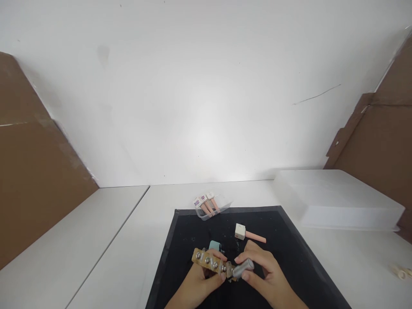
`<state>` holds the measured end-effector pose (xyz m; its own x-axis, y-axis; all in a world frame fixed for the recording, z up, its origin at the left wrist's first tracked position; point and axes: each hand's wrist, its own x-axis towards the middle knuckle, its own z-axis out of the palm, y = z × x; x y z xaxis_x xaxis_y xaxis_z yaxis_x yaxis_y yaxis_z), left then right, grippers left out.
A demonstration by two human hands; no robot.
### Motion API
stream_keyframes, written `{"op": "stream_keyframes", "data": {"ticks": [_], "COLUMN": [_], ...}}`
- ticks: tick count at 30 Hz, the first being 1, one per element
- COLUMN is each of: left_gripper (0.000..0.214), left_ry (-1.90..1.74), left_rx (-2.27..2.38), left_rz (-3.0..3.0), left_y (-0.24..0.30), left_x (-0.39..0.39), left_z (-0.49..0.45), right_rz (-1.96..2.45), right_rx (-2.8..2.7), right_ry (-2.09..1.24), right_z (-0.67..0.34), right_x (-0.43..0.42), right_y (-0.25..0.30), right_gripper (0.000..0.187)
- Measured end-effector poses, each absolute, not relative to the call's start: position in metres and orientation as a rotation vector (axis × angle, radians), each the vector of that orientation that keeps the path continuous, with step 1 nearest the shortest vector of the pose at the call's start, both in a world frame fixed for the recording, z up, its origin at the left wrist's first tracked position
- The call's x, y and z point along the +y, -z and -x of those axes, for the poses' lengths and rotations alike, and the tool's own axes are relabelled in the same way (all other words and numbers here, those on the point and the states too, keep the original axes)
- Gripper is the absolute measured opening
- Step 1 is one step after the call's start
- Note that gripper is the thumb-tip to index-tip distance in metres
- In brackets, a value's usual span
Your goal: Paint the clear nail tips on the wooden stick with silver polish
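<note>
My left hand (pixel 202 280) is closed around a tan bar (pixel 203 258) with several shiny round metal studs and clear pieces along its top. The bar slants down to the right. Between thumb and fingers, my right hand (pixel 265 269) grips a silver-grey cylinder (pixel 243 268). Its lower left end is at the right end of the bar; whether they touch I cannot tell. A small pale teal object (pixel 215 245) lies just behind my left fingers, partly hidden. Beyond my right hand lies a white cube-shaped bottle with a long pink cap (pixel 240 231), resembling nail polish.
A black mat (pixel 189 231) lies under my hands on the white table (pixel 128 257). At its far edge, a clear tray (pixel 227 201) holds several similar white-and-pink bottles (pixel 207 203). A white box (pixel 347 201) stands at the right. Cardboard panels (pixel 35 163) flank the table.
</note>
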<state>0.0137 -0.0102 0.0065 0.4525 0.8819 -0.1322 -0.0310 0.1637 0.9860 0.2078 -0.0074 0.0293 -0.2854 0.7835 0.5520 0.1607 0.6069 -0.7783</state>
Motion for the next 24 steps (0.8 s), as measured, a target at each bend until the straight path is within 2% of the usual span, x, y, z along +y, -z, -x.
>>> {"op": "stream_keyframes", "data": {"ticks": [19,24], "left_gripper": [0.031,0.032], "left_ry": [-0.794,-0.784], "left_rx": [0.879,0.888], "left_rz": [-1.244,-1.240], "left_y": [-0.0001,0.0005], "left_x": [-0.0106,-0.0106], "left_z": [-0.0111,-0.0103], "right_rz": [0.835,0.818], "right_rx": [-1.746,-1.741], "right_ry": [-0.725,-0.725], "right_z": [-0.2081,-0.2072], "right_x": [-0.0075,-0.0087], "right_y": [-0.0317,-0.0336], "right_gripper": [0.025,0.032]}}
